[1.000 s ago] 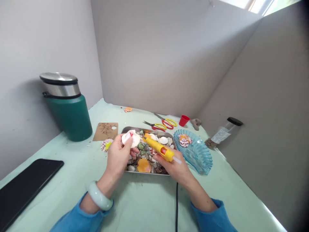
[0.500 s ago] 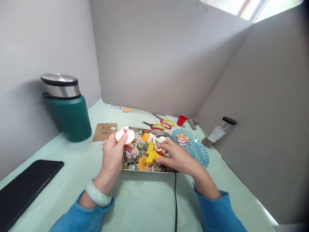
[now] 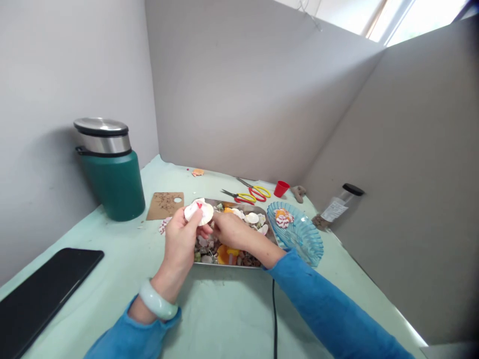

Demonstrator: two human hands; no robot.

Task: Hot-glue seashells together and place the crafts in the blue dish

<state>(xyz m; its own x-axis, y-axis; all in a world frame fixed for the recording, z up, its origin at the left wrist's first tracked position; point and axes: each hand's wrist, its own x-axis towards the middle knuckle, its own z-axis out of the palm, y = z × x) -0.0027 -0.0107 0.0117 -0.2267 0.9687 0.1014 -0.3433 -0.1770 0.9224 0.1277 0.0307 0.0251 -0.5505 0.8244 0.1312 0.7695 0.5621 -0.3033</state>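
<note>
My left hand [image 3: 183, 237] pinches a white seashell [image 3: 202, 213] with a small red mark on its face, holding it above the left side of a metal tray [image 3: 220, 266]. Close to the shell's right edge are the curled fingers of my right hand [image 3: 230, 229]. Its fingertips are partly hidden, so whatever they hold does not show. Under that hand, part of a yellow glue gun [image 3: 232, 252] lies on the shells and pebbles that fill the tray. A black cord [image 3: 275, 314] runs from the tray towards me.
A blue scalloped plate [image 3: 312, 244] with orange and striped shells sits right of the tray. Behind are two pairs of scissors [image 3: 247, 197] and a red cup [image 3: 281, 188]. A green bottle [image 3: 116, 184], brown card [image 3: 157, 209] and black phone [image 3: 48, 294] lie left; a jar [image 3: 337, 204] stands right.
My right hand has moved left from beside the glue gun to the shell's edge, its fingers now curled in. The left hand still holds the shell. The view has shifted slightly.
</note>
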